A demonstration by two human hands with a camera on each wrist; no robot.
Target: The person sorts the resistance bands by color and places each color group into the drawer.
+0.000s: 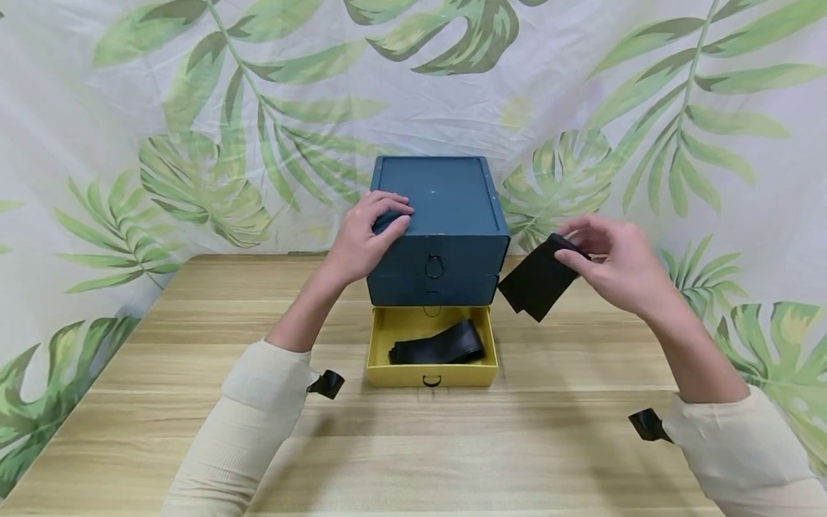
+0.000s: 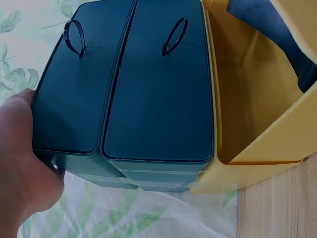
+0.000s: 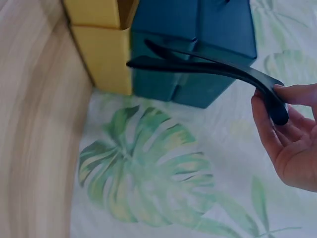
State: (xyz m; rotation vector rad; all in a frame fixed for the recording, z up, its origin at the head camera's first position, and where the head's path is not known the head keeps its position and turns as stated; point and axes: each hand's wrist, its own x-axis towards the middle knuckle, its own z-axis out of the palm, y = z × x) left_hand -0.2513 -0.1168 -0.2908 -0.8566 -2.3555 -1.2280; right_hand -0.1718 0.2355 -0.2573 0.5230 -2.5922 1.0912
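A stacked drawer box (image 1: 439, 194) has two blue drawer fronts, both closed, above a yellow drawer (image 1: 431, 375) that is pulled out. My left hand (image 1: 362, 237) rests on the top left edge of the blue part, fingers on the lid. In the open drawer lies a folded black strip (image 1: 442, 345), smooth and slightly shiny. To the right of the box, my right hand (image 1: 617, 262) pinches another folded black strip (image 1: 539, 276) between thumb and fingers. In the right wrist view the held strip (image 3: 198, 67) is doubled over, its loose ends spreading toward the box.
Small black loops serve as pulls on the drawer fronts, such as the loop (image 1: 434, 266) on the upper blue one. The box stands on a wooden table (image 1: 413, 445). Behind it hangs a white cloth (image 1: 426, 108) printed with green leaves.
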